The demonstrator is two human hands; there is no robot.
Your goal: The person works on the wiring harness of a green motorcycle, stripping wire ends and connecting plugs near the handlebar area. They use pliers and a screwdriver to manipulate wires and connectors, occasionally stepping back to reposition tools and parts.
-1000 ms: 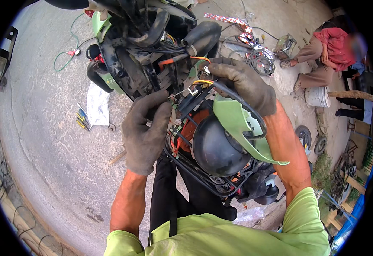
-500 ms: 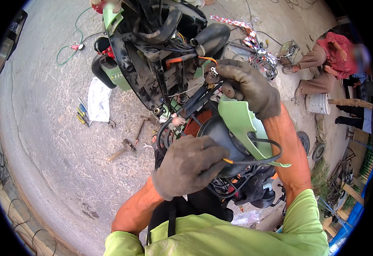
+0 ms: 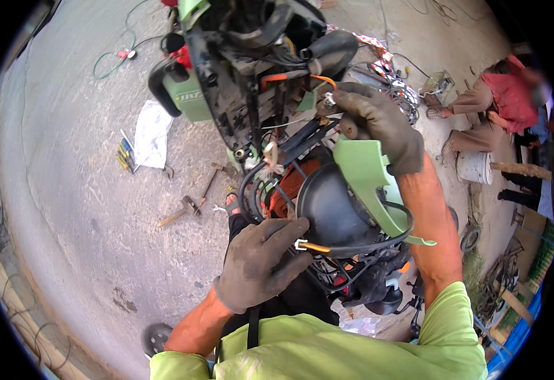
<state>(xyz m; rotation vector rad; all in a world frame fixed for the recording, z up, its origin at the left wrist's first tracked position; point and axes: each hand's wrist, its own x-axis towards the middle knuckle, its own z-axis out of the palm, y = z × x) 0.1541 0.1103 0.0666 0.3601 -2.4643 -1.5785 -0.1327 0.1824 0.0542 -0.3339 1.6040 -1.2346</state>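
Observation:
My left hand (image 3: 258, 263), in a grey work glove, has its fingers around a small white wire connector (image 3: 300, 245). A black-sleeved cable (image 3: 372, 247) with yellow wire showing runs from that connector to the right. Higher up, my gloved right hand (image 3: 381, 123) pinches another white connector (image 3: 329, 98) on orange wires, thumb and fingers bent together. Between my hands sit a round black housing (image 3: 334, 206) and a light green plastic panel (image 3: 369, 183). The panel lies beside my right wrist. Beyond them stands a partly stripped vehicle frame (image 3: 251, 82) with exposed wiring.
A hammer (image 3: 182, 212), a white sheet (image 3: 152, 134) and several screwdrivers (image 3: 125, 154) lie on the ground at left. A green hose (image 3: 109, 63) curls farther off. At right a person in red (image 3: 508, 101) sits near a white bucket (image 3: 474, 166).
My left hand has shifted left and slightly down, and its fingers have spread somewhat, exposing the white connector. My right hand still holds its connector. The whole view has shifted slightly.

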